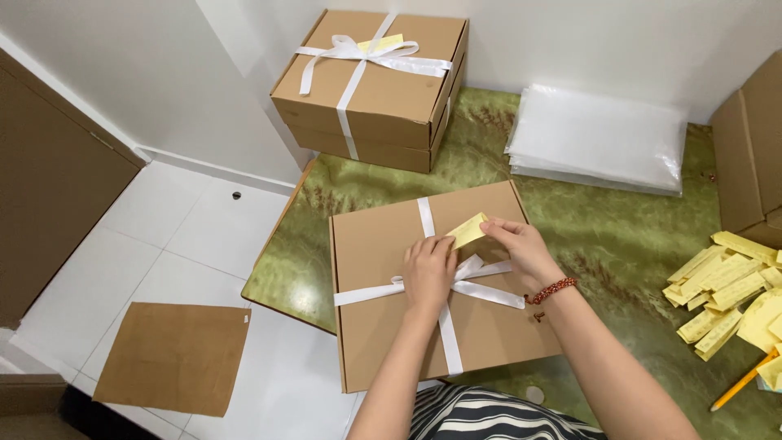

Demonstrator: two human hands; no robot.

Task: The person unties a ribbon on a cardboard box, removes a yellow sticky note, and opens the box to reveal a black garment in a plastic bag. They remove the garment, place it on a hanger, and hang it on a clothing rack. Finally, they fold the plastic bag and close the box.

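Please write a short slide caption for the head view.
Two hands tuck a yellow slip under white ribbon on a cardboard box.

The scene is viewed from a single head-worn camera, angled steeply downward. The green tabletop (619,236) is seen close, filling the frame's centre and right.

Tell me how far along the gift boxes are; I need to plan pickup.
Done: two stacked boxes at the back, the top one tied with a white ribbon and a yellow tag. In hand: the front box is ribboned and bowed; the left hand is at the bow while the right hand holds a yellow tag by it. Left: loose yellow tags and clear bags remain.
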